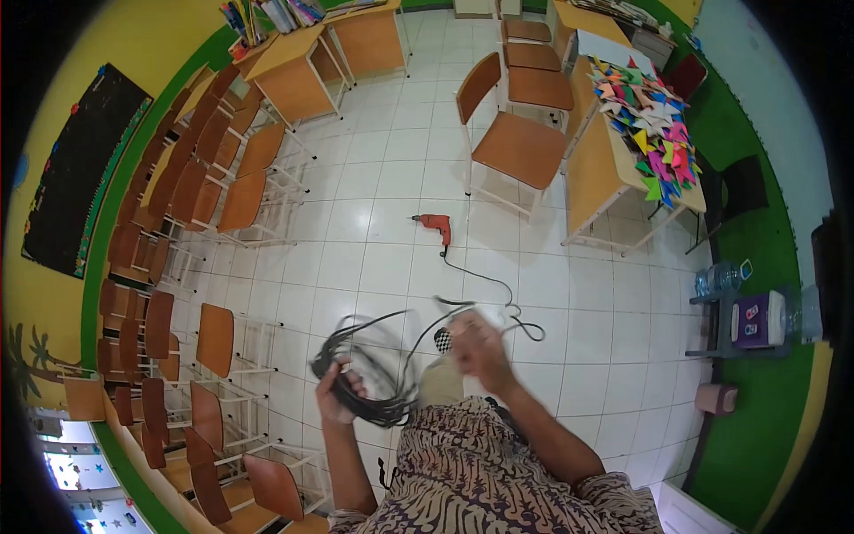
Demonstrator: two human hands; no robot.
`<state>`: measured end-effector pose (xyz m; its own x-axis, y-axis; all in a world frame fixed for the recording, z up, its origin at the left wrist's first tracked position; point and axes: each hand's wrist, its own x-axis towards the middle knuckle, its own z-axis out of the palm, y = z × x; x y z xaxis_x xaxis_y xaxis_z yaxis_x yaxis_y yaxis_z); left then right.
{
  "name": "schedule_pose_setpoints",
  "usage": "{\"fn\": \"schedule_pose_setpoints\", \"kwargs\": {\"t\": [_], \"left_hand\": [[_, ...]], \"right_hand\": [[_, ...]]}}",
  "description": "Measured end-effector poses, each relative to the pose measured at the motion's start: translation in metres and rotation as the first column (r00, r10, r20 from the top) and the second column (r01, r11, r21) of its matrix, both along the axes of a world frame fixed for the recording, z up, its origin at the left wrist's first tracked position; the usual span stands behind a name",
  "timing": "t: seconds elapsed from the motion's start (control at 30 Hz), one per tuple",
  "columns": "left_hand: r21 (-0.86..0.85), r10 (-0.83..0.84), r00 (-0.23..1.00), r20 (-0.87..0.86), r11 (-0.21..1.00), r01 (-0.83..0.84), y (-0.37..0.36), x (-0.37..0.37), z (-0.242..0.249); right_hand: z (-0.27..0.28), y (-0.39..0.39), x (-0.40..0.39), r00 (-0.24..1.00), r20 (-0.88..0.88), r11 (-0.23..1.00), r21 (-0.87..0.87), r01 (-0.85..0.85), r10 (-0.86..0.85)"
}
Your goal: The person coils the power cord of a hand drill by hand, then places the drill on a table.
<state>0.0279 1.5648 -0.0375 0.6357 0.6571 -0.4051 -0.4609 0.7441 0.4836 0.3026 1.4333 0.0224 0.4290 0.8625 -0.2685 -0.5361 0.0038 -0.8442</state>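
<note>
A thick coil of black cable (384, 411) hangs from my left hand (342, 392), whose fingers are wrapped round its left side. My right hand (479, 345) is off to the right of the coil, its fingers curled and smeared by motion. A dark strand passes by the right fingertips; whether it is gripped I cannot make out. On the white tiles ahead lies a red electric drill (435, 225), its bit pointing left. The drill's black cord (485, 278) trails from the handle toward my right hand and loops on the floor.
Rows of wooden chairs (216, 341) line the left wall. A chair (518, 149) stands ahead right, beside a desk (594, 198) heaped with colourful folded paper (656, 133). At right is a low grey stand (712, 313) with a purple-fronted box (756, 320).
</note>
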Motion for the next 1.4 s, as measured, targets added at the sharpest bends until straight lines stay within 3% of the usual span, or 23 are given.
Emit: {"fn": "schedule_pose_setpoints", "kwargs": {"t": [0.03,0.07,0.1,0.13,0.2,0.23,0.3,0.37,0.47,0.6,0.67,0.7,0.77,0.83,0.9,0.93,1.03,1.1,1.23,1.3,1.33,1.37,1.4], "left_hand": [[0.012,-0.074,0.995,0.065,0.997,0.073,0.006,0.012,-0.008],[-0.016,-0.123,0.974,0.191,0.992,0.128,0.014,0.032,-0.004],[-0.039,-0.163,0.934,0.317,0.982,0.185,0.02,0.056,0.007],[-0.023,-0.075,0.989,0.126,0.997,0.078,0.023,0.083,0.029],[0.006,-0.115,0.942,0.314,0.993,0.12,0.055,0.108,0.031],[-0.005,-0.128,0.892,0.433,0.99,0.144,0.073,0.114,0.029],[-0.074,-0.125,0.671,0.731,0.963,0.26,0.113,0.134,0.046],[-0.004,-0.124,0.603,0.788,0.978,0.207,0.147,0.148,0.081],[0.079,-0.119,0.476,0.871,0.991,0.104,0.189,0.146,0.112],[0.211,-0.107,0.497,0.861,0.965,-0.158,0.242,0.109,0.143],[0.294,-0.082,0.597,0.798,0.918,-0.267,0.26,0.081,0.147],[0.339,-0.068,0.647,0.759,0.891,-0.304,0.268,0.066,0.15],[0.349,0.025,0.7,0.714,0.854,-0.386,0.279,0.028,0.156],[0.362,0.119,0.734,0.669,0.81,-0.461,0.289,-0.012,0.162],[0.352,0.313,0.745,0.59,0.73,-0.586,0.3,-0.051,0.166],[0.352,0.322,0.745,0.584,0.726,-0.591,0.304,-0.069,0.168],[0.278,0.519,0.68,0.517,0.65,-0.708,0.317,-0.137,0.171],[0.228,0.72,0.515,0.464,0.465,-0.855,0.32,-0.193,0.163],[0.356,0.781,0.528,0.333,0.414,-0.838,0.31,-0.177,0.151],[0.339,0.808,0.504,0.307,0.402,-0.851,0.309,-0.169,0.138],[0.348,0.814,0.496,0.304,0.389,-0.853,0.306,-0.182,0.132],[0.296,0.835,0.461,0.301,0.378,-0.877,0.306,-0.203,0.125],[0.241,0.853,0.43,0.295,0.369,-0.898,0.309,-0.222,0.121]], "right_hand": [[0.004,0.021,-0.02,0.995,0.095,0.997,0.061,-0.037,0.031],[0.014,0.041,-0.035,0.898,0.44,0.984,0.143,-0.105,0.031],[0.021,0.054,-0.043,0.688,0.726,0.961,0.193,-0.2,-0.002],[0.02,0.059,-0.047,0.684,0.729,0.963,0.178,-0.203,0.009],[0.017,0.07,-0.051,0.565,0.721,0.882,-0.139,-0.449,0.402],[0.018,0.078,-0.042,0.563,0.718,0.881,-0.152,-0.447,0.409],[0.02,0.086,-0.01,0.398,0.732,0.819,-0.388,-0.423,0.553],[0.0,0.09,0.028,0.339,0.699,0.763,-0.475,-0.438,0.63],[-0.104,0.076,0.066,0.219,0.727,0.759,-0.623,-0.189,0.651],[-0.218,0.044,0.111,0.134,0.602,0.61,-0.791,-0.032,0.787],[-0.232,0.049,0.123,0.375,0.506,0.54,-0.842,0.016,0.777],[-0.226,0.061,0.125,0.368,0.502,0.539,-0.842,0.002,0.783],[-0.21,0.09,0.134,0.301,0.671,0.727,-0.672,-0.138,0.677],[-0.183,0.125,0.137,0.26,0.684,0.728,-0.667,-0.157,0.682],[-0.159,0.152,0.14,-0.05,0.775,0.704,-0.597,-0.385,0.63],[-0.153,0.158,0.14,-0.07,0.885,0.782,-0.441,-0.44,0.46],[-0.16,0.156,0.181,-0.128,0.935,0.806,-0.351,-0.477,0.332],[-0.186,0.143,0.223,-0.011,0.826,0.797,-0.548,-0.254,0.564],[-0.202,0.186,0.245,-0.077,0.751,0.742,-0.66,-0.119,0.656],[-0.199,0.227,0.245,0.227,0.561,0.583,-0.811,-0.042,0.796],[-0.197,0.246,0.246,0.237,0.453,0.482,-0.872,-0.082,0.86],[-0.195,0.263,0.251,0.235,0.454,0.486,-0.869,-0.095,0.859],[-0.192,0.278,0.256,0.35,0.32,0.431,-0.848,-0.308,0.88]]}}
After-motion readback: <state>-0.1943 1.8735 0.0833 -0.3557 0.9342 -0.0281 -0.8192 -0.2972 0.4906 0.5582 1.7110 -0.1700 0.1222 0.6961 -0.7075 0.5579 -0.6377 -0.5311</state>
